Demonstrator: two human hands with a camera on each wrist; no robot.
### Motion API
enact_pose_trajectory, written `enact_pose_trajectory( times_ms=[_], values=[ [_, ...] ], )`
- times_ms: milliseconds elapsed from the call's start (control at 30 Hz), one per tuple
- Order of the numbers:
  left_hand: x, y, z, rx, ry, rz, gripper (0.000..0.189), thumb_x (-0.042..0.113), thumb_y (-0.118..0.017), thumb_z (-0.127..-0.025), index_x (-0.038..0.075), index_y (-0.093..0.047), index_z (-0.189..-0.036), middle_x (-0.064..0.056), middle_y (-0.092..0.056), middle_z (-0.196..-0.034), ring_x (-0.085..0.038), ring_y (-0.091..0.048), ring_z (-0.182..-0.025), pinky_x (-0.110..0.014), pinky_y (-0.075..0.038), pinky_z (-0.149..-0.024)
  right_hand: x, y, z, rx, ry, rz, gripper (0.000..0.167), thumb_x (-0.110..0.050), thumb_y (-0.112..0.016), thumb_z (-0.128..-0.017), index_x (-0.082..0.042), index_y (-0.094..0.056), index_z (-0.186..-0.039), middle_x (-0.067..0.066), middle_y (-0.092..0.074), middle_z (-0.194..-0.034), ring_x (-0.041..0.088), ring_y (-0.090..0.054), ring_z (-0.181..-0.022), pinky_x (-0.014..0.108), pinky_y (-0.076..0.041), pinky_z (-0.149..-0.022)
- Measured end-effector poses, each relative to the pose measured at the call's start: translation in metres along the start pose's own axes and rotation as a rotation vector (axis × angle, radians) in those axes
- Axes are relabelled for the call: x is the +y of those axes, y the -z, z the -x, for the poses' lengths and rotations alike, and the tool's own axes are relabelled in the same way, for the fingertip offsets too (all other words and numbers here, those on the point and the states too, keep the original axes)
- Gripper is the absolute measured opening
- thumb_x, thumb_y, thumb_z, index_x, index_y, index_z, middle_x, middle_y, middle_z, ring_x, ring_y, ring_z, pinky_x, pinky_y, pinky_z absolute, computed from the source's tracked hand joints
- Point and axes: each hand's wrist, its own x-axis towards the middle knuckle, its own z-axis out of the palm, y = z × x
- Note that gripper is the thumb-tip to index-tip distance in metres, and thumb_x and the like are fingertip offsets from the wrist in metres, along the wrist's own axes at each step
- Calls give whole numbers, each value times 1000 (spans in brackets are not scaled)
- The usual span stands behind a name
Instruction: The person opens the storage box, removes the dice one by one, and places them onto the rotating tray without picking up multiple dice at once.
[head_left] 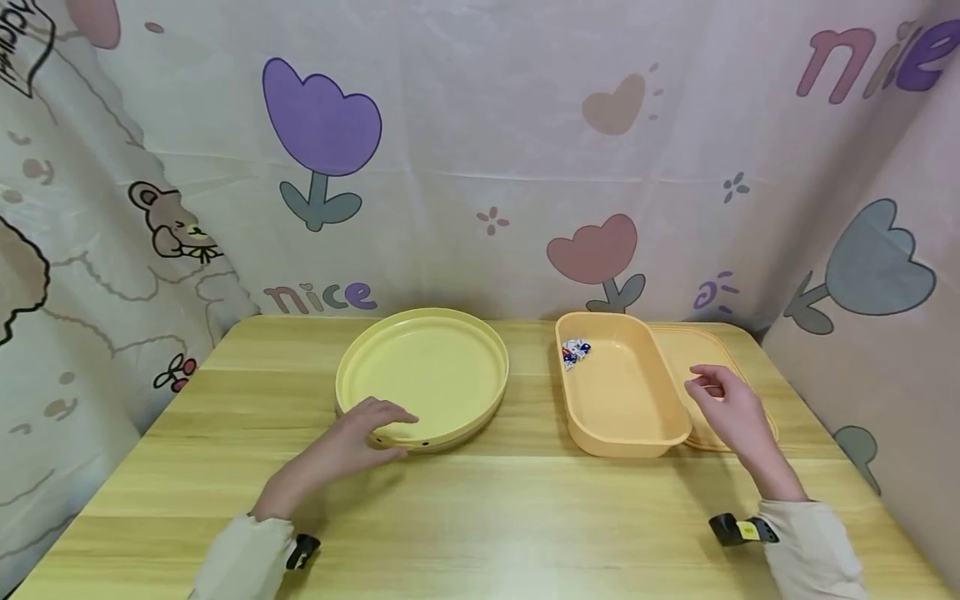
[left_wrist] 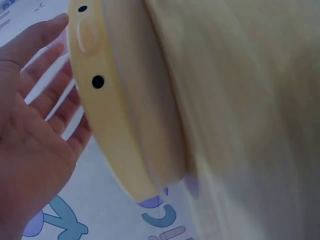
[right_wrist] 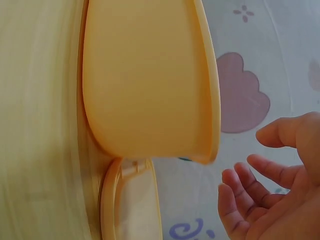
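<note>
A round, shallow yellow container with a lid [head_left: 435, 358] stands at the middle left of the table. My left hand [head_left: 348, 437] is at its near edge, fingers spread over the lid and thumb lower in front. In the left wrist view, the container's side [left_wrist: 117, 115] shows black dots, with the fingers behind its edge. A rectangular orange-yellow box [head_left: 626, 396] holds small blue, white and red wrapped pieces [head_left: 576, 353] in its far left corner. To its right, my right hand [head_left: 731, 417] hovers over a flat lid [head_left: 693, 346], fingers loosely bent and holding nothing.
The wooden table [head_left: 480, 517] meets a patterned curtain [head_left: 465, 108] at the back and along both sides. The box overlaps the left part of the flat lid. Each wrist wears a black strap over or by a light sleeve.
</note>
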Motion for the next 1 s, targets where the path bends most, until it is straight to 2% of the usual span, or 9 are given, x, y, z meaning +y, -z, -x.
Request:
enact_pose_trajectory(
  times_ms=[100, 233, 433, 700, 933, 1000],
  values=[
    [-4, -2, 0, -46, 11, 119, 32, 14, -75, -85, 8, -67, -116, -1, -66, -110, -20, -58, -100, -37, -51, -84, -5, -3, -1, -17, 15, 0, 36, -19, -55, -98, 8, -56, -122, 23, -60, -106, 36, -56, -98, 28, -41, -72],
    [-9, -5, -2, -62, 27, 211, 25, 10, -72, -87, 7, -69, -111, 1, -68, -102, -14, -60, -90, -30, -52, -76, -12, -6, -2, -37, 31, -10, 37, -19, -56, -98, 8, -55, -123, 24, -60, -108, 38, -56, -100, 27, -42, -73],
    [-14, -6, -4, -46, 26, 245, 16, 5, -71, -87, 9, -73, -102, 2, -70, -97, -12, -62, -88, -30, -52, -76, -20, -10, -7, -67, 50, -9, 36, -18, -56, -99, 8, -54, -124, 24, -60, -109, 37, -55, -101, 23, -43, -73],
    [-15, -6, -3, -55, 43, 262, 13, 7, -70, -88, 10, -73, -100, 2, -69, -98, -13, -62, -89, -30, -51, -77, -36, -17, -18, -125, 61, -20, 36, -16, -56, -99, 8, -54, -125, 23, -61, -109, 37, -55, -102, 35, -46, -78],
    [-18, -11, -2, -46, 63, 269, 13, 8, -70, -88, 9, -73, -101, 4, -68, -94, -11, -59, -86, -28, -49, -73, -53, -22, -36, -217, 91, -105, 34, -13, -55, -99, 9, -54, -124, 21, -60, -106, 30, -55, -94, 24, -49, -72],
    [-18, -12, -1, -43, 65, 267, 13, 7, -70, -88, 10, -73, -101, 5, -67, -94, -10, -58, -85, -28, -48, -72, -58, -23, -43, -255, 105, -141, 33, -13, -55, -99, 10, -53, -124, 21, -60, -106, 29, -56, -93, 25, -51, -73]
  ],
)
